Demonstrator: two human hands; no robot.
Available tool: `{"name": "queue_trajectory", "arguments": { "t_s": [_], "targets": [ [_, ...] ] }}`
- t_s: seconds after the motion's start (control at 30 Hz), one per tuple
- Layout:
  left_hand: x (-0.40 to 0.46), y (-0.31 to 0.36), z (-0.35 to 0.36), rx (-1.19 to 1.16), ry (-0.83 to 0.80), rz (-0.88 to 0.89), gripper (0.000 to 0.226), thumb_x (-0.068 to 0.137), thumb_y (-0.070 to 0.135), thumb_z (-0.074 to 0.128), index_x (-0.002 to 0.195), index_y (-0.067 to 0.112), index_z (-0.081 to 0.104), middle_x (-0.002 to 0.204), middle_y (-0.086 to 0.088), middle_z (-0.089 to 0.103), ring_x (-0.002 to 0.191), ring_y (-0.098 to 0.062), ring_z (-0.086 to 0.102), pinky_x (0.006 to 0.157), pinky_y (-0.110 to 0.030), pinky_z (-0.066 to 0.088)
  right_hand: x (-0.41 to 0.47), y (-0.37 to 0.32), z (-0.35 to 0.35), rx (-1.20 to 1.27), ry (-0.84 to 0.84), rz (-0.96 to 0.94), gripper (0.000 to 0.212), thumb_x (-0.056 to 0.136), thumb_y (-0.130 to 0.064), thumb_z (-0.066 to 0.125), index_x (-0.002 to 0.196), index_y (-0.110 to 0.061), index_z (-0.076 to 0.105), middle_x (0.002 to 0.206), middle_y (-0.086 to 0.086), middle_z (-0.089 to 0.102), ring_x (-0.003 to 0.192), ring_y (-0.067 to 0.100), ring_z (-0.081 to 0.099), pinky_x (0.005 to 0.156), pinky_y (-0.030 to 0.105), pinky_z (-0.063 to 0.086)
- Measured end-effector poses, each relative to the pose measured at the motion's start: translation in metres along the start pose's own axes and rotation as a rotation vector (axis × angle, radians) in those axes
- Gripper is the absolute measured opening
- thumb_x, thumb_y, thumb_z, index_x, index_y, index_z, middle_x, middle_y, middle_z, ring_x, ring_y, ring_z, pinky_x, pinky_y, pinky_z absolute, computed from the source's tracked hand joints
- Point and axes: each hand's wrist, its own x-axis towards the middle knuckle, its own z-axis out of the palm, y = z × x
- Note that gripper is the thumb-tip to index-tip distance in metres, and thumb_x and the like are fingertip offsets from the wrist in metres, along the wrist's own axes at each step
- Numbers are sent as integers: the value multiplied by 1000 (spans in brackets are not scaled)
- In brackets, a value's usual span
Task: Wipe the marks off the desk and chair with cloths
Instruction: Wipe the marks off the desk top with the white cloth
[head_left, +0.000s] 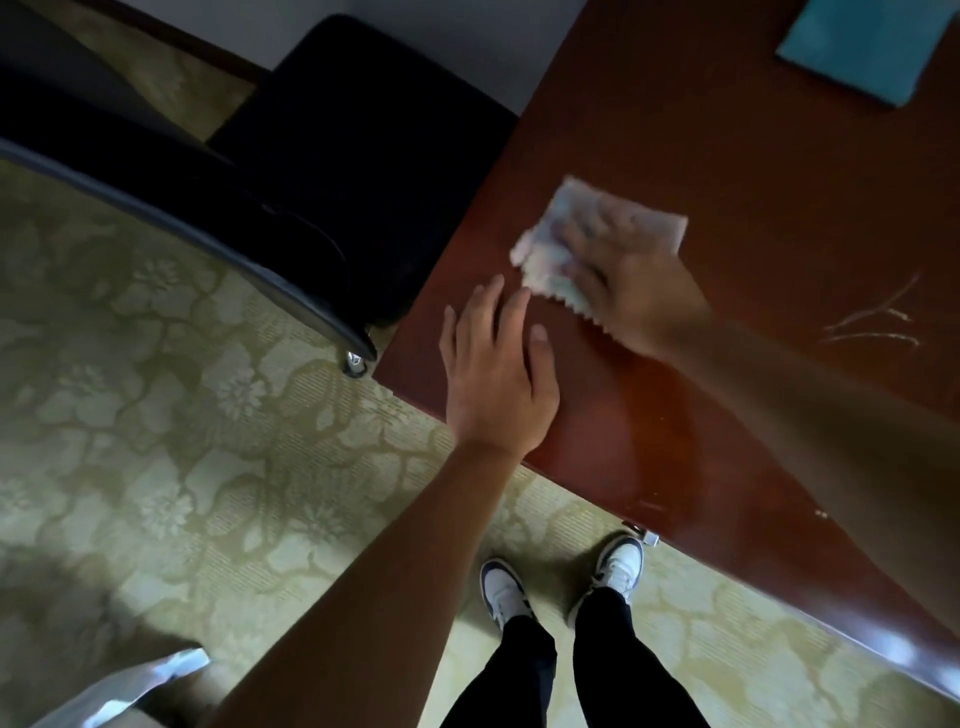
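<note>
— Pale cloth (597, 244) under the right hand (631, 291), is that what's doing the work?

— Yes. The fingers lie spread and flat on it, pressing it to the desk (727, 156) near the middle of the frame; the hand is blurred, so I judge it is mid-wipe. Nothing is curled round the cloth that I can see.

— And the left hand (496, 374)?

— Open, flat on the desk's near corner just below the cloth, holding nothing.

— How much is done?

— Not much, I'd say. Whitish scratchy marks (878, 322) show at the right edge of the frame, well apart from the cloth, not yet reached. A teal cloth (867, 47) lies unused at the upper right.

— The chair?

— The black chair (311, 171) sits at upper left beside the desk, neither hand on it. Too dark to tell whether it carries marks, so that part looks left to do.
</note>
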Motion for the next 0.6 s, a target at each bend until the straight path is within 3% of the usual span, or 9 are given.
{"name": "queue_trajectory", "arguments": {
  "t_s": [0.1,0.23,0.37,0.47,0.6],
  "targets": [
    [-1,1,-1,-29,11,-3,47,99,33,35,137,10,52,147,-8,46,139,-23,40,122,-45,16,20,-2,4,32,63,88,46,104,-29,38,148,-16,37,154,8,36,147,30,19,120,46,15],
    [-1,2,-3,-51,44,-7,49,97,34,38,134,7,54,142,-10,52,134,-26,46,119,-48,23,-47,-43,22,109,64,-13,43,98,-19,44,139,-11,50,145,12,49,143,29,30,119,44,21],
    [-3,1,-4,-63,43,11,44,95,33,42,124,6,60,138,-11,54,131,-26,48,120,-45,18,-107,-51,28,111,-32,-100,44,98,-26,40,139,-15,52,147,5,46,145,23,27,119,48,25],
    [-3,1,-4,-60,36,34,42,95,32,42,120,6,63,136,-11,56,132,-26,48,120,-46,19,-81,-34,17,108,-31,-108,42,99,-18,49,140,-13,51,146,8,49,144,28,31,117,50,27],
    [-3,3,-3,-78,39,10,41,96,29,40,122,7,62,136,-9,57,136,-24,44,121,-46,18,4,-11,2,61,69,130,47,104,-27,38,150,-17,33,157,6,30,148,28,16,121,45,13]
  ]
}}
